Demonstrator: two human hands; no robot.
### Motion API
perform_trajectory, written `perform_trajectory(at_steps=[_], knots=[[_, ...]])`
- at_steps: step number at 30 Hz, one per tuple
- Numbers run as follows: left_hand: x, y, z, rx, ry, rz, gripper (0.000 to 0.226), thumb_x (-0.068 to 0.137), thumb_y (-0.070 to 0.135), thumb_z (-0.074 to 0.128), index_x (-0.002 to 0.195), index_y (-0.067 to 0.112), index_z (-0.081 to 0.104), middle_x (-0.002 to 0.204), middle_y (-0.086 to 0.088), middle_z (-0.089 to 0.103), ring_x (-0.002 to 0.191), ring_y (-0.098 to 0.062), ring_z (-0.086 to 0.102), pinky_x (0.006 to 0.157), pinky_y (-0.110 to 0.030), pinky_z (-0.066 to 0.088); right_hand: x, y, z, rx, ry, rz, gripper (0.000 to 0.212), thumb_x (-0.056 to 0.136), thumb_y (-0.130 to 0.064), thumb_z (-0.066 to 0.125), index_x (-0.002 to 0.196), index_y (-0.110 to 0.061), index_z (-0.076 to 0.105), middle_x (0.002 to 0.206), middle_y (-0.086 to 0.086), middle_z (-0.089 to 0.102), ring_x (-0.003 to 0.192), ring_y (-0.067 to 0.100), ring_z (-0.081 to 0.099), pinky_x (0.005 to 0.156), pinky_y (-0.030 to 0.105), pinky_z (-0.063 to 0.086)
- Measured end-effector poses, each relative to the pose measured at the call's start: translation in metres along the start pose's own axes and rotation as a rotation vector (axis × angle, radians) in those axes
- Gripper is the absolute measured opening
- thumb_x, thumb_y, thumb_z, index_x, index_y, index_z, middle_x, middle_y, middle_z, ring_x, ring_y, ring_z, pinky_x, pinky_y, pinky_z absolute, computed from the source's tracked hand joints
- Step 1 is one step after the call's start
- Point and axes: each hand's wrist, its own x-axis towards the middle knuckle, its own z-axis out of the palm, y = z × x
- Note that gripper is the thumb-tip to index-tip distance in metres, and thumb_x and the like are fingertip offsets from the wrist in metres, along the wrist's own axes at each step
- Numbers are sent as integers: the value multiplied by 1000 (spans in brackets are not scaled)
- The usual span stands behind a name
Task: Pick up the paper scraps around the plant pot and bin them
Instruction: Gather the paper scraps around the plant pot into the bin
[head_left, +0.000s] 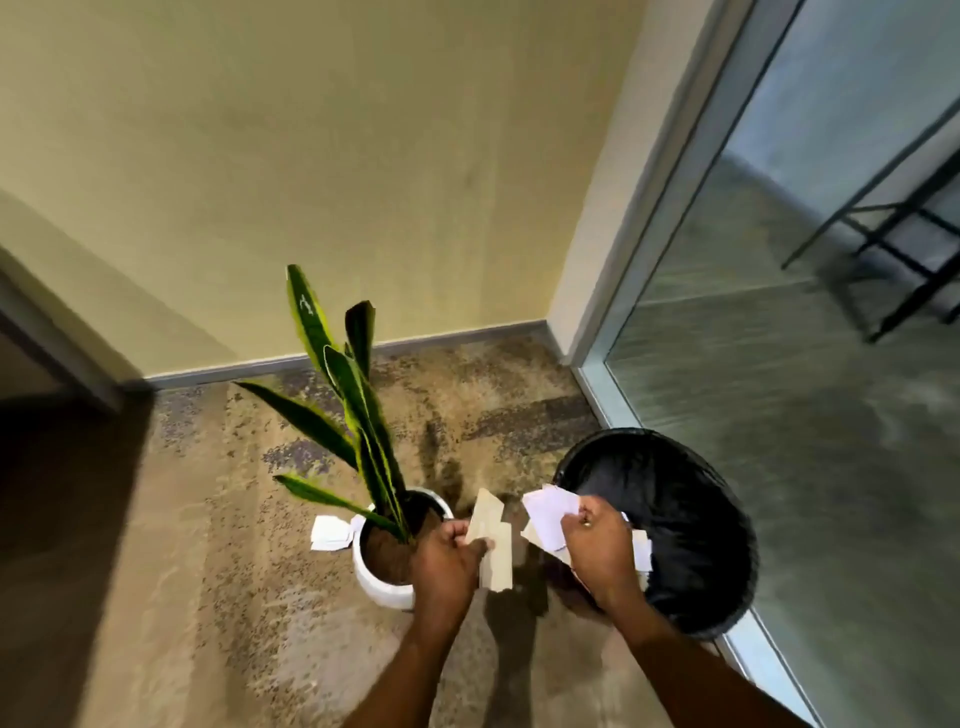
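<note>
A white plant pot (375, 581) with a tall green-leaved plant stands on the carpet at centre. My left hand (448, 561) grips a beige paper scrap (491, 540) just right of the pot. My right hand (597, 545) holds several white paper scraps (549, 512) at the left rim of the black bin (675, 525), which has a black liner. A white scrap (330, 532) lies on the floor against the pot's left side.
A cream wall with a grey skirting (311, 361) runs behind the plant. A glass partition (779, 364) with a metal frame stands right of the bin. Dark furniture (47, 415) sits at the left. Patterned brown carpet lies in front.
</note>
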Motion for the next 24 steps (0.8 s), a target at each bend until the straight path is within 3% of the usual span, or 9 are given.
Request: perform_trajectory(at_steps=[2, 7, 10, 13, 19, 21, 24], knots=[[-8, 27, 23, 57, 9, 87, 10, 76, 16, 77, 78, 19, 68, 66, 5, 68, 54, -4, 57, 52, -16, 44, 11, 5, -32, 51, 81, 47, 20, 72, -18, 52, 61, -5, 41, 58, 13, 50, 60, 33, 53, 58, 42, 43], [-14, 61, 82, 142, -32, 133, 16, 70, 33, 76, 73, 19, 67, 63, 1, 69, 58, -19, 65, 58, -36, 53, 32, 24, -89, 128, 107, 120, 20, 74, -20, 53, 64, -4, 46, 59, 14, 55, 60, 37, 60, 52, 41, 51], [-5, 66, 115, 135, -36, 121, 20, 69, 35, 77, 69, 20, 63, 60, 2, 69, 56, -23, 66, 57, -41, 56, 43, 36, -105, 140, 123, 130, 24, 74, -22, 55, 63, -7, 40, 53, 11, 47, 56, 38, 59, 50, 41, 48], [-15, 82, 134, 163, -51, 168, 21, 73, 35, 75, 70, 18, 63, 65, -1, 69, 60, -24, 66, 61, -39, 56, 51, 46, -113, 194, 160, 96, 37, 76, -31, 58, 59, -13, 31, 49, 4, 32, 46, 22, 41, 48, 47, 45], [-7, 63, 164, 119, -88, 202, 10, 72, 40, 67, 69, 32, 62, 61, 0, 65, 61, -24, 67, 60, -46, 59, 51, 56, -122, 146, 198, 70, 43, 84, -28, 61, 58, -7, 33, 47, 2, 37, 46, 23, 44, 49, 37, 41], [-18, 69, 163, 149, -87, 225, 19, 78, 36, 69, 64, 26, 61, 61, 0, 65, 61, -24, 66, 62, -40, 57, 49, 58, -121, 133, 202, 67, 44, 85, -24, 61, 55, -12, 32, 47, 0, 35, 48, 19, 37, 50, 35, 35], [-27, 72, 163, 172, -138, 285, 20, 87, 29, 67, 77, 13, 71, 72, -1, 69, 68, -18, 63, 64, -28, 43, 48, 60, -116, 156, 181, 86, 32, 84, -24, 59, 56, -24, 44, 52, -5, 46, 54, 19, 45, 57, 35, 44]])
